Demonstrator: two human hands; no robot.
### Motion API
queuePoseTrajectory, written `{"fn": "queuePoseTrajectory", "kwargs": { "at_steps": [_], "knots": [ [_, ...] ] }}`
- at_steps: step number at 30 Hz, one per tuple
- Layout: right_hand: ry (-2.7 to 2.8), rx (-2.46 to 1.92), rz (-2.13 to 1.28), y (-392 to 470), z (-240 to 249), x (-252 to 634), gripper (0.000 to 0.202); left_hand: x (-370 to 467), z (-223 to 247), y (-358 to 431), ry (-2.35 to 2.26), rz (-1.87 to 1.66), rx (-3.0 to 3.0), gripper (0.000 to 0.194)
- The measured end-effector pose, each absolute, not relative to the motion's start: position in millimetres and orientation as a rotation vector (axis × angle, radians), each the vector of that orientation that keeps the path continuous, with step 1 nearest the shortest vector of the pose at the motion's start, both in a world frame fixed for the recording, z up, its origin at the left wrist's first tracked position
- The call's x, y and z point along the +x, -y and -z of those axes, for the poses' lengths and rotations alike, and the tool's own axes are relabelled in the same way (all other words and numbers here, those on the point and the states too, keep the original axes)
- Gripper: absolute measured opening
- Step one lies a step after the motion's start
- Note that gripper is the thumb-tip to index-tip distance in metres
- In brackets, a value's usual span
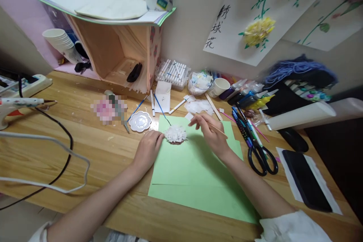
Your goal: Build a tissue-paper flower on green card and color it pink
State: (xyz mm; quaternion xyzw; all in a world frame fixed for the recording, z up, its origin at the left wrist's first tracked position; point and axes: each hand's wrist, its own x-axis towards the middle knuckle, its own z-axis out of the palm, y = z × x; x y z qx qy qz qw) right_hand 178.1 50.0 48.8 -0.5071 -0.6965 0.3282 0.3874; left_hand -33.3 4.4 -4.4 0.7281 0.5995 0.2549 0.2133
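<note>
On the green paper (184,170), near its far-left corner, the white flower (176,134) sits beside your left hand (146,151), grip indeterminate, presumably for steadying; above the paper, your right hand (214,138) clamps the wooden stick (220,131), presumably for fine control.

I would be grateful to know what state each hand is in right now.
Left hand: fingers curled at the white flower's edge; whether it grips cannot be told.
Right hand: closed on a thin wooden stick.

Both forearms extend forward, converging. Left hand (148,147): lowered, fingers together. Right hand (211,135): raised, fingers curled in a pinch.
</note>
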Motion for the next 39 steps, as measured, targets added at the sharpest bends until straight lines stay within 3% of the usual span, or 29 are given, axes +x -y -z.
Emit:
{"fn": "queuePoseTrajectory", "kwargs": {
  "at_steps": [5, 14, 20, 24, 39],
  "knots": [
    [2.041, -1.305, -0.553, -73.4, -14.3, 203.9, 0.004, -34.8, 3.0, -6.2, -1.649, -0.738, 1.927, 0.025],
    [1.915, -1.344, -0.516, -79.2, -3.8, 193.8, 0.006, -36.3, 1.6, -5.9, -1.655, -0.861, 1.813, 0.024],
    [1.399, -1.296, -1.138, -63.9, -20.4, 181.0, 0.02, -36.1, -1.1, -3.8, -1.583, -1.013, 1.839, 0.021],
    [1.264, -1.261, -1.305, -56.9, -25.4, 176.0, 0.023, -33.4, -6.6, 0.2, -1.503, -1.041, 1.889, 0.019],
    [1.629, -1.113, -0.797, -31.9, -42.9, 167.1, 0.013, 12.7, -52.5, -25.4, -1.346, -1.086, 1.173, 0.02]
  ]
}}
